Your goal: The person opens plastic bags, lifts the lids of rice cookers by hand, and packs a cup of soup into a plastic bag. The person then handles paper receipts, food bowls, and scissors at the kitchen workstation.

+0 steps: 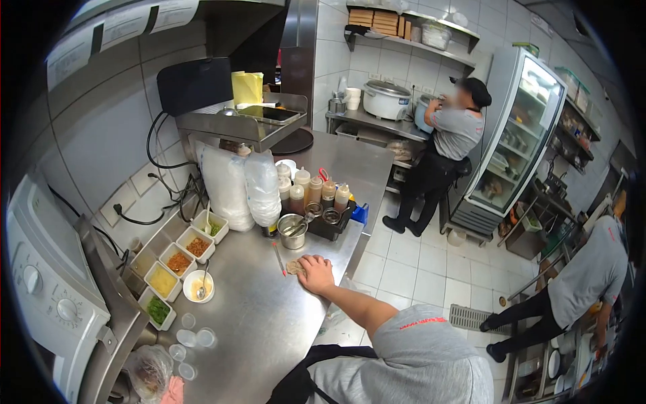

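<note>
My right hand [314, 274] is on the steel counter [256, 296], its fingers curled over a crumpled brownish cloth [295, 268] that partly shows at their left. Beside the cloth lies a thin red-and-white stick, perhaps a pen [279, 258]. Just beyond stands a steel pot [292, 231] with a utensil in it. Several squeeze bottles [315, 188] of sauce are grouped behind, by a black holder [330, 227]. My left hand is out of sight.
White tubs of toppings [161, 280] line the counter's left side, near a white bowl with a spoon [198, 286] and small clear cups [195, 337]. Wrapped stacks [225, 182] stand under a steel shelf [282, 128]. One person [457, 128] works at the back, another [585, 269] at right.
</note>
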{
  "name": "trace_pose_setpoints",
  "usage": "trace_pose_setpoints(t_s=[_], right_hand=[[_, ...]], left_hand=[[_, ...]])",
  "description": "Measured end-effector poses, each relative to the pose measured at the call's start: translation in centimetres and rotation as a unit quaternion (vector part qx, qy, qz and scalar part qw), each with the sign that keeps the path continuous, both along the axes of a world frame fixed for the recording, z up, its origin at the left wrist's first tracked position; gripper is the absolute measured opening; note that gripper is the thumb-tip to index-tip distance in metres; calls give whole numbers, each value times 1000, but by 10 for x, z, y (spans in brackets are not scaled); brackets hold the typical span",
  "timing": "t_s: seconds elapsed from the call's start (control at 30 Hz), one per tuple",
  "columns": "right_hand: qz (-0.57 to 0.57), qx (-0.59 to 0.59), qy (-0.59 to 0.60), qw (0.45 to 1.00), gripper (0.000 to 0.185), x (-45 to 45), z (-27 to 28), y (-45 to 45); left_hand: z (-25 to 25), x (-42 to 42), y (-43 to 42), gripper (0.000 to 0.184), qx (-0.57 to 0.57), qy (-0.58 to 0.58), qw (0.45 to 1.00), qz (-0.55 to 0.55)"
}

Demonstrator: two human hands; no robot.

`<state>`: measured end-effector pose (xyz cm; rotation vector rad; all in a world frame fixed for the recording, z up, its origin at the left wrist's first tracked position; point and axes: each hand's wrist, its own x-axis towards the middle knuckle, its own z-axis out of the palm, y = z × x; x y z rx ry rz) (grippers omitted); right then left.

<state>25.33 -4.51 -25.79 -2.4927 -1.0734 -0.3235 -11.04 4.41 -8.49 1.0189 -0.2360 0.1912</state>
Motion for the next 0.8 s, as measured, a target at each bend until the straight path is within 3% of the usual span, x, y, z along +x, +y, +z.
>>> trace_pose_setpoints(t_s=[0.8], right_hand=[[4, 6, -8, 1000, 42, -1, -1, 1]], left_hand=[[-11, 0, 15, 47, -31, 19, 998, 41]])
